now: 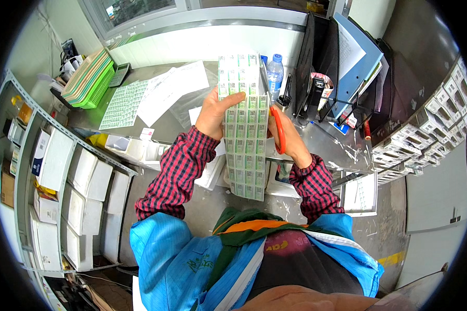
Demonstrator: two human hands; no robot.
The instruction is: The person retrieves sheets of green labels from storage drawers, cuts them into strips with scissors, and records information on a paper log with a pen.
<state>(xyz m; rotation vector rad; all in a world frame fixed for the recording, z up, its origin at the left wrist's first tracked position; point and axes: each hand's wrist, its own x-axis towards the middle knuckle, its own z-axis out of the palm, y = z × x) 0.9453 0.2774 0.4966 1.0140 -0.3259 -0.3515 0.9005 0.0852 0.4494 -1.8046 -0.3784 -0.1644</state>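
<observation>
My left hand (211, 115) grips the left edge of a long sheet of green and white labels (247, 160), its thumb lying on the front. The sheet is printed with rows of small square codes. It is held up above the desk's front edge, and its lower end hangs toward my body. My right hand (293, 141) is closed round scissors with orange-red handles (279, 130). Their blades point away from me along the sheet's right edge. Whether the blades are apart cannot be made out, and the right fingertips are partly hidden by the sheet.
Another label sheet (123, 105) and white papers (174, 90) lie on the desk's left side, near stacked green baskets (99, 85) and a calculator (120, 74). Behind the scissors stand a water bottle (275, 72) and file holders (324, 52). Paper scraps (354, 151) litter the right side.
</observation>
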